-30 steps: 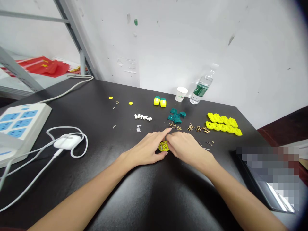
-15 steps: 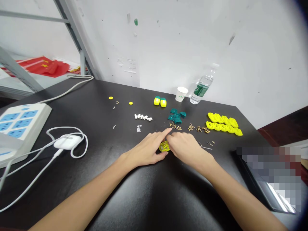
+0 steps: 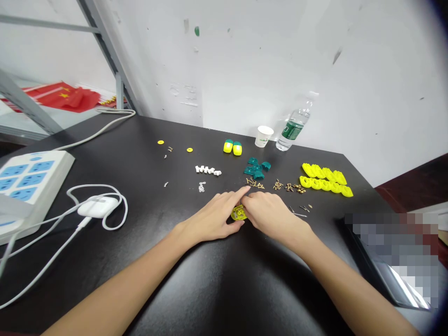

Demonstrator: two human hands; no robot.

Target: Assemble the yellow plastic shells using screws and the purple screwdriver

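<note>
A yellow plastic half-shell (image 3: 239, 213) with small fittings inside lies open side up on the black table. My left hand (image 3: 219, 217) grips its left side, thumb at the near edge and fingers along the far edge. Curled over its right side is my right hand (image 3: 266, 210), fingers pinched; whatever they hold is hidden behind the knuckles. Just beyond my hands lie brass-coloured screws (image 3: 252, 183), with more small brass parts (image 3: 278, 185) to the right. Dark green plastic caps (image 3: 257, 169) sit behind them. Small clear plastic pieces (image 3: 202, 187) and white pieces (image 3: 207, 170) are farther left.
Yellow shells (image 3: 325, 185) stand in two rows at the right. Two yellow-and-green assembled pieces (image 3: 233, 148), a paper cup (image 3: 263, 136) and a water bottle (image 3: 293, 128) are at the back. A power strip (image 3: 52, 172) and a white charger (image 3: 98, 206) with cables occupy the left; a pixelated device (image 3: 381, 275) is right.
</note>
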